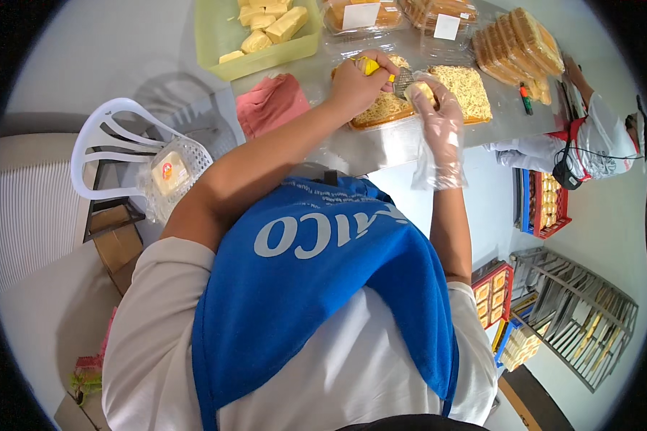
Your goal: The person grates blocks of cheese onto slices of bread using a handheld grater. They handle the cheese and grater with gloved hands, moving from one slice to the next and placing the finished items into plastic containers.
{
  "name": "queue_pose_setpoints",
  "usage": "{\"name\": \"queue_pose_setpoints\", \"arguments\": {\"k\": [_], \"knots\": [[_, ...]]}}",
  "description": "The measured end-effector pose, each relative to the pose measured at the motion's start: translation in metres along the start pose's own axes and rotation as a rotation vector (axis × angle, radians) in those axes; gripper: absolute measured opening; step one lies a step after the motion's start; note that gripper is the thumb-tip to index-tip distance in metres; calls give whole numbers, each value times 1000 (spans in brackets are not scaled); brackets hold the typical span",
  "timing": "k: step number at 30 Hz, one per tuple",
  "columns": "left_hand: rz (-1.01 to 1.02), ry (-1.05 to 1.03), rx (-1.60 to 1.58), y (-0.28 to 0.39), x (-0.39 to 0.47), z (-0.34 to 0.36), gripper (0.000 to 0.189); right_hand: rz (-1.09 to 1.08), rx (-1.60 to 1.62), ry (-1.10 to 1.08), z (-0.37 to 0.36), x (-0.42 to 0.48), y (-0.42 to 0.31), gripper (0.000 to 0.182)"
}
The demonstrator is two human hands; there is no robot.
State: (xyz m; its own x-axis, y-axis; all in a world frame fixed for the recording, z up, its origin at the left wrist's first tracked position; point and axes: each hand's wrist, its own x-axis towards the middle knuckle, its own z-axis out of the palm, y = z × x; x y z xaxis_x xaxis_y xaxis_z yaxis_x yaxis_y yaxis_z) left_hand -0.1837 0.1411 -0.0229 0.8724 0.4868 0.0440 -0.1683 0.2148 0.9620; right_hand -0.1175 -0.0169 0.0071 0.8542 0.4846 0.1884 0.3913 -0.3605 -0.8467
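Observation:
My bare left hand [353, 83] is wrapped around the yellow handle [371, 65] of a metal grater [404, 80]. In my right hand [443, 113], covered by a clear plastic glove, is a pale yellow block of what looks like cheese [421, 94], held against or very close to the grater. Below both hands lies a cake [380, 112] topped with pale shreds, partly hidden by my left hand. Just right of it, a second cake [461, 89] is covered in similar shreds.
A pale green tub [210, 56] holds several yellow blocks, beside a pink cloth [272, 105]. Clear boxes of cake [364, 16] and stacked cake slabs [517, 48] line the metal table's [350, 143] far side. Near its right end are a marker [526, 101] and another person [598, 137].

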Motion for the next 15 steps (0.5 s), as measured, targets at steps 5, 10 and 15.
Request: {"name": "queue_pose_setpoints", "arguments": {"k": [5,10,15], "knots": [[-6,5,-12,-2,-5,-8,6,-139,63,93,8,2,10,32],[-12,48,-68,10,6,-11,5,-74,217,128,-5,17,-18,25],[-7,88,-309,7,23,-13,4,-366,236,380,-10,35,-54,25]]}}
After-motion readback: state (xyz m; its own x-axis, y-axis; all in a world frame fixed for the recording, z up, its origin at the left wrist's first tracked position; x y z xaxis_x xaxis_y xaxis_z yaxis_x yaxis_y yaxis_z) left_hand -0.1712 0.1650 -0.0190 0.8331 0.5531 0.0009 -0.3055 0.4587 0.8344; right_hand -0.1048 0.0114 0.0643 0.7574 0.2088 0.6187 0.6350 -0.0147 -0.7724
